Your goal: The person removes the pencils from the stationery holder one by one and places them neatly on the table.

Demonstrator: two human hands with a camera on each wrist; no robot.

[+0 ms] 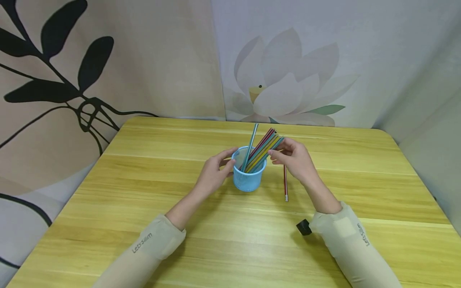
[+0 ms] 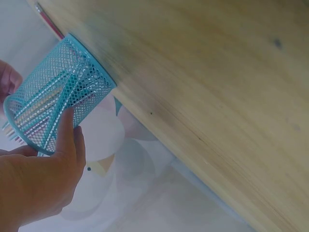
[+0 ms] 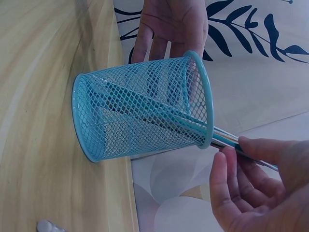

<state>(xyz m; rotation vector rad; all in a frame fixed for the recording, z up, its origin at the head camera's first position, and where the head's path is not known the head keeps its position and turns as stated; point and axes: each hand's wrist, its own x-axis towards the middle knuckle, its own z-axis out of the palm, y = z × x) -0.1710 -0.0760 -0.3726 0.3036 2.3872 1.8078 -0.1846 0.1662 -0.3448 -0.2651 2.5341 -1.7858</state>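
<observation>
A light blue mesh pencil cup stands upright on the table. My left hand holds it from the left, fingers and thumb against its side and rim. Several red, teal and yellow pencils lean to the right inside the cup. At their upper ends, my right hand pinches the bundle between thumb and fingers, as the right wrist view shows. One teal pencil leans apart from the bundle. The mesh partly hides the left fingertips in the right wrist view.
A dark red striped pencil with a white eraser end lies on the wooden table, right of the cup. A small black block is beside the right sleeve cuff. Patterned cloth hangs behind the table.
</observation>
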